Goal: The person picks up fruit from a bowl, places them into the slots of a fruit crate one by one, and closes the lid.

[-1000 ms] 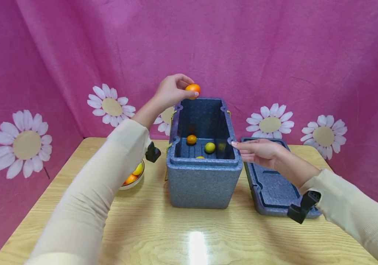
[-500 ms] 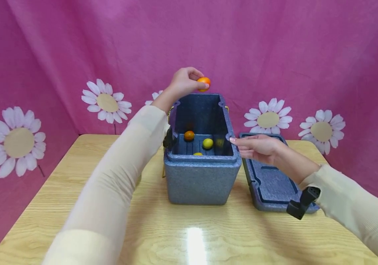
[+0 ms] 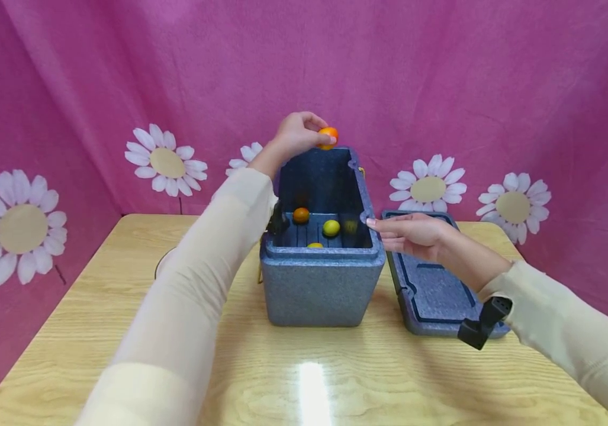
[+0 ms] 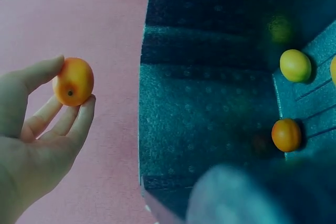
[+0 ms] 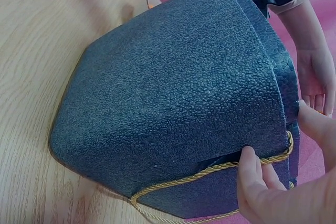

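My left hand pinches an orange-yellow fruit between thumb and fingertips. Hand and fruit are raised near the far end of a grey foam box, beside its wall in the left wrist view. An orange fruit, a yellow-green fruit and a partly hidden yellow one lie on the box floor. On the box's right side, my right hand rests its thumb at the rim. Its fingers touch the outer wall beside a gold rope in the right wrist view.
The grey lid lies on the wooden table, right of the box. A bowl on the left is mostly hidden by my left sleeve. Behind the table hangs a pink cloth with white flowers.
My left hand has moved right and slightly up with the orange-yellow fruit, then stayed almost still. The left sleeve now covers most of the bowl. My right hand keeps its place at the rim.
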`<state>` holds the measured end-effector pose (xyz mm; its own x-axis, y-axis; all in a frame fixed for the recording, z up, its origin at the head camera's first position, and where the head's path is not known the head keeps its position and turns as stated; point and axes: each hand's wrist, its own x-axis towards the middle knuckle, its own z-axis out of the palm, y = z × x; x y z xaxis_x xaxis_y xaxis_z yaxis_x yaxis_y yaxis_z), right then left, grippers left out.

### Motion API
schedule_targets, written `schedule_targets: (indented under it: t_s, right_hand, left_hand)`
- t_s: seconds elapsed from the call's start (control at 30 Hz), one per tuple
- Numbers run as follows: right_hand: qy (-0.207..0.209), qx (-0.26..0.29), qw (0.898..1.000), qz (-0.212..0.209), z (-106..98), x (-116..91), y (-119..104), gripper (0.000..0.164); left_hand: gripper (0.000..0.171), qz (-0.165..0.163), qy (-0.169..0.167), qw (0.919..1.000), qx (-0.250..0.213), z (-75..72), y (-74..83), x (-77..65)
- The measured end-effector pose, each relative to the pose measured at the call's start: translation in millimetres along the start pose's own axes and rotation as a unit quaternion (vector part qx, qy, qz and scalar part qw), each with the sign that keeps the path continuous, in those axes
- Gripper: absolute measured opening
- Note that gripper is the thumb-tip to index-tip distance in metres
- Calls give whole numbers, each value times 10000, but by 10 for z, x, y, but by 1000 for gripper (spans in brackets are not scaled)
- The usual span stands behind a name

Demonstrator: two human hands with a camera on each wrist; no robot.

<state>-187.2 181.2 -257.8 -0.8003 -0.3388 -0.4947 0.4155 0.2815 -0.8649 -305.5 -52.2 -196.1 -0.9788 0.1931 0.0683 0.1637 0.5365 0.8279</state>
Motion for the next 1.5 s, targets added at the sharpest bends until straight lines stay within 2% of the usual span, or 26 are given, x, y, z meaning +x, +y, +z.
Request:
schedule_targets:
  t_s: [0.17, 0.3, 0.43, 0.63, 0.77, 0.87, 0.97, 1.07, 1.3, 1.5]
  right_hand:
    - [20, -40, 10000, 19, 16, -8, 18, 81]
    - [79, -72, 9999, 35, 16, -14, 23, 81]
    - [70, -80, 9999, 20, 13, -5, 28, 81]
    - [69, -59, 10000, 5, 19, 20, 38, 80]
    - [94, -34, 10000, -2, 17, 31, 40, 80]
    - [124, -36, 9999, 13, 12, 43, 43, 79]
    - [173, -11, 9998, 37, 10, 60, 51, 79]
    - [207, 18, 9998, 31, 7, 76, 67, 79]
    - [191, 10, 9998, -42, 15, 94, 87, 80]
    - [164, -1, 9998, -69, 23, 106, 79, 81]
  left_hand:
    - [36, -91, -330, 9962, 802, 37, -34, -8]
    - [38, -264, -575, 9917, 1122, 61, -13, -12]
    - [44, -320, -449, 9900, 1298, 65, 11, -7]
    - [44, -67, -280, 9917, 1257, -12, 75, -73]
    - [40, 149, -303, 9932, 1116, -129, 114, -180]
    - [39, 336, -343, 9929, 1090, -238, 82, -276]
    - [39, 514, -349, 9924, 1066, -338, -19, -392]
    - [39, 546, -311, 9934, 962, -417, -182, -526]
    - [38, 514, -85, 9968, 607, -570, -698, -820]
    - [35, 437, -24, 9967, 689, -682, -1103, -1031]
